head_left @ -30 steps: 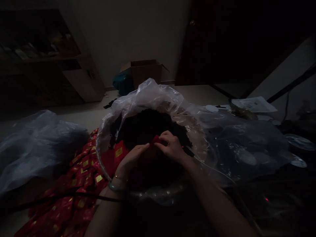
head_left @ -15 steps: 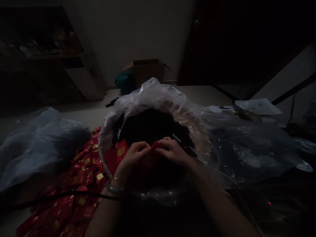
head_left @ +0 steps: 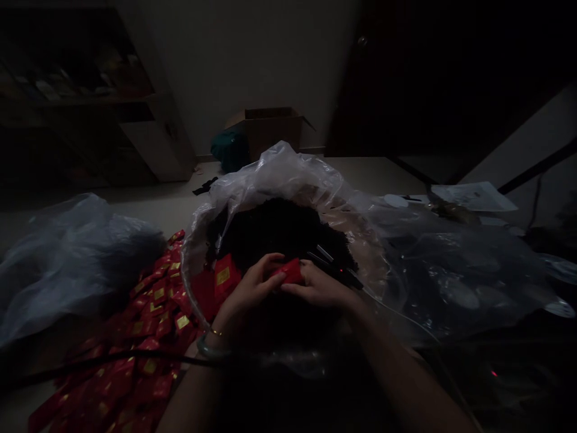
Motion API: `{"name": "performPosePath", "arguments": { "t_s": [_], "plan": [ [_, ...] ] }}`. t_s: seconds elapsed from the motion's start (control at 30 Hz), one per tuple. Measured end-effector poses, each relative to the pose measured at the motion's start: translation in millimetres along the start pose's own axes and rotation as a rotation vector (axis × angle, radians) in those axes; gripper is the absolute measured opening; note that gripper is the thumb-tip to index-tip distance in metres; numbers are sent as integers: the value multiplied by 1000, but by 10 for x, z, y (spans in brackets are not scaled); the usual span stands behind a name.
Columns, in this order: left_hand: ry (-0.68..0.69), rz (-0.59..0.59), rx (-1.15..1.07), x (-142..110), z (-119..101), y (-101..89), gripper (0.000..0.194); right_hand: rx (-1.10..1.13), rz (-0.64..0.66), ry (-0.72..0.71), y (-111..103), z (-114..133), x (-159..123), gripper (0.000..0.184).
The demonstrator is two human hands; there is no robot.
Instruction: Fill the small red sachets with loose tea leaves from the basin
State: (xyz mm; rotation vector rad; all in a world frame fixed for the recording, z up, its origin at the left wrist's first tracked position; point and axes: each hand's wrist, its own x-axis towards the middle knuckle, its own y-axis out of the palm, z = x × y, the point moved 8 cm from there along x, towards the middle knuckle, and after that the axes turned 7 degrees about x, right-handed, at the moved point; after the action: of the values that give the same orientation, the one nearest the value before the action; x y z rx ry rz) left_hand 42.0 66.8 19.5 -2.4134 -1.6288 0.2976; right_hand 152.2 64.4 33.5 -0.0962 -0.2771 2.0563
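Observation:
Both hands hold one small red packet [head_left: 292, 272] above a plastic-lined round container [head_left: 192, 282]. My left hand [head_left: 256, 284] is closed on its left end, and my right hand [head_left: 321, 285] grips the right end. Beneath and beyond them lies a heap of dark loose material [head_left: 274, 228], too dark to name. Left of my left hand, more red packets with gold labels [head_left: 224, 276] rest at the container's edge. Just past my right hand lies a dark slim device [head_left: 349, 276] with a red light and a white cord.
Many gold-labelled red packets [head_left: 157, 325] are piled on the floor to the left, beside a filled clear plastic bag [head_left: 76, 258]. A cardboard box [head_left: 274, 132] and a teal bag [head_left: 229, 150] stand by the wall. Clear plastic sheeting [head_left: 455, 276] spreads to the right.
The red packet has turned between my fingers and shows more of its face. My right hand has shifted slightly down and right; the left wrist has moved a little.

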Motion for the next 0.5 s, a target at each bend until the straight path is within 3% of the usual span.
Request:
{"name": "performPosePath", "arguments": {
  "t_s": [0.13,0.27,0.5],
  "plan": [
    [-135,72,-40,-18,85,-4,47,-135,195,-93,151,86,-9,17],
    [-189,95,-136,13,167,37,45,-60,160,-68,82,64,13,21],
    [-210,181,-234,-1,189,100,62,-22,140,2,6,-99,52,63]
  ]
}}
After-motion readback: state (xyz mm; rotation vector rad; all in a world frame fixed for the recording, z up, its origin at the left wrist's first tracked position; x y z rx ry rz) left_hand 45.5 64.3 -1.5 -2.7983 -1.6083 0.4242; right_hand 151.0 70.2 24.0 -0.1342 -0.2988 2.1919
